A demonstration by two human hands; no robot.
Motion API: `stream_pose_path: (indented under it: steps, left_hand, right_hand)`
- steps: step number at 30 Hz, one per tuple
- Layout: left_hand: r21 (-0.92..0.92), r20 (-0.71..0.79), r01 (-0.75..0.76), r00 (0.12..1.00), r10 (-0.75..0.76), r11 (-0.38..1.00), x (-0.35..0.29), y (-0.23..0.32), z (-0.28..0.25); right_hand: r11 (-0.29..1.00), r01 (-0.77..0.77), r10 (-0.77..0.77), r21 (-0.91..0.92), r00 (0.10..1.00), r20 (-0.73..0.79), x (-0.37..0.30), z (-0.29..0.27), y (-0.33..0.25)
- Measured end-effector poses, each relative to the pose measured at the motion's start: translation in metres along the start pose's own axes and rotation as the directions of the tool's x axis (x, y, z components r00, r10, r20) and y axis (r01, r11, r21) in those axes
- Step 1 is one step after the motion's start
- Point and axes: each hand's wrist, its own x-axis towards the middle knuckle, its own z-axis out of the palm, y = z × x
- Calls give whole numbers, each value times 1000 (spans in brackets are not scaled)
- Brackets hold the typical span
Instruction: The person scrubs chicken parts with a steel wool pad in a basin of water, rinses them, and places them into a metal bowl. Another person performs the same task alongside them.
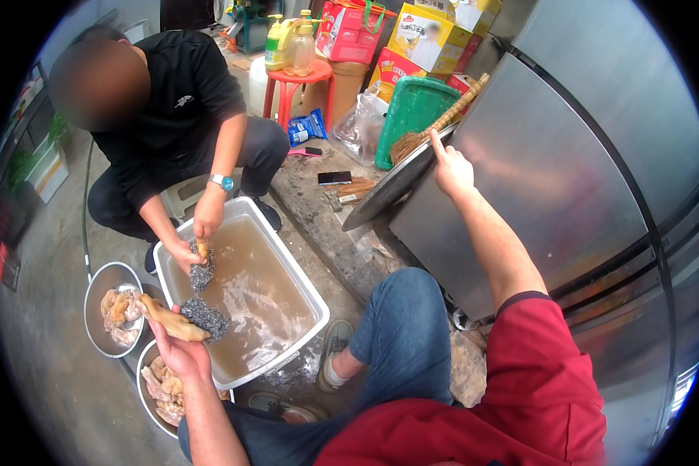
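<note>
My left hand [182,356] is closed around a pale yellow pig's trotter [175,325], held over the near left rim of a white plastic basin [316,320] of murky brown water. Against the trotter's far side is a dark grey steel wool scourer [206,319]; whether my fingers touch it is hidden. My right hand [452,167] reaches up and right with its index finger stretched out, near a broom [458,102] and a round dark lid-like disc [392,190]; nothing shows in it. Across the basin, another person's hands [198,241] hold a smaller yellowish piece and another scourer [201,273].
Two metal bowls, one farther [89,322] and one nearer [143,388], hold meat pieces left of the basin. A steel cabinet [520,179] stands right. Behind are a red stool [318,72] with spray bottles, a green tub [412,109], boxes [423,39] and a phone [335,178].
</note>
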Motion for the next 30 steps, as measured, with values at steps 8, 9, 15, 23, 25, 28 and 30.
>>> stream_pose_path:
  steps: [8,9,15,23,25,28,30]
  left_hand:
    - [28,-16,-8,1000,9,1000,-1,1,3]
    - [34,-18,-12,1000,13,999,-2,1,5]
    - [-9,-9,-12,1000,12,1000,-2,1,2]
    - [25,-9,0,1000,0,1000,0,2,1]
    - [39,-23,-9,1000,10,999,-2,5,4]
    - [38,-17,-13,1000,14,999,-4,3,8]
    - [45,-32,-49,998,50,998,-7,5,11]
  right_hand:
    - [1000,26,-27,-15,999,-25,-13,3,2]
    - [1000,23,-23,-7,999,-22,-14,4,2]
    - [1000,-19,19,25,1000,1,-21,7,2]
    - [76,-333,109,940,940,324,-74,-45,-75]
    - [-363,-424,-89,830,902,422,-96,-89,-108]
    - [-585,-464,-335,665,885,323,-127,-120,-133]
    - [-644,-523,-442,558,850,286,-142,-138,-152]
